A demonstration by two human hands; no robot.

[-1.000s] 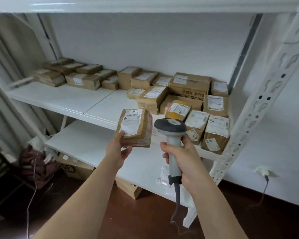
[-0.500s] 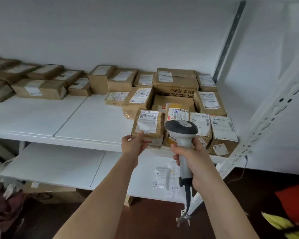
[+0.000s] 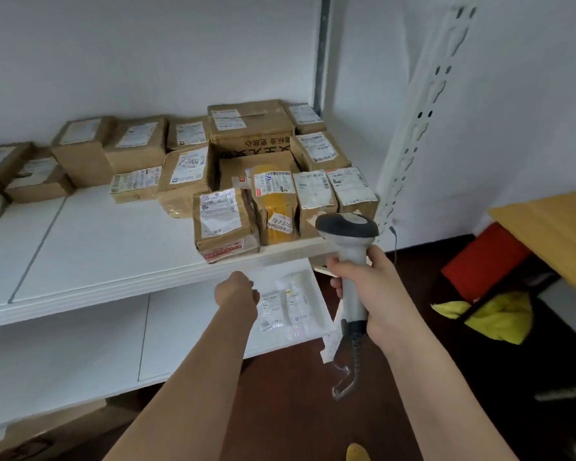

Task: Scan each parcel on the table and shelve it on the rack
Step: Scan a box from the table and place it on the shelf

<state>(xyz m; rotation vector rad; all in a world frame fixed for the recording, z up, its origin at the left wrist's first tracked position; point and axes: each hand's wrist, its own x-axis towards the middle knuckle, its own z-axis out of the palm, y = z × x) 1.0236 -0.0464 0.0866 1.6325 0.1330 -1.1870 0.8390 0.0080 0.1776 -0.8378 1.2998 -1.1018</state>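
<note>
Brown cardboard everywhere: parcels crowd the right end of the rack's point(image 3: 120, 271) upper white shelf. At the front edge sits a small parcel point(image 3: 225, 224) with a white label on top, lying flat, its near side just at the shelf lip and pressed beside a yellow-taped parcel point(image 3: 275, 207) on its right. Left hand point(image 3: 236, 294) is just below that shelf edge, fingers curled into a loose fist, gripping nothing and clear of the parcel. Right hand point(image 3: 369, 287) is wrapped firmly round the handle of the grey-and-white scanner point(image 3: 348, 241), head up in front of the shelf's right corner, its coiled cable point(image 3: 350, 371) dangling beneath the wrist. On the lower shelf, 2 or so clear plastic mailers point(image 3: 286, 307) lie flat near the right end. Off to the right, the corner of a wooden desk point(image 3: 552, 224) pokes in, with something red point(image 3: 482, 261) and something yellow point(image 3: 499, 317) under it on the dark floor.
</note>
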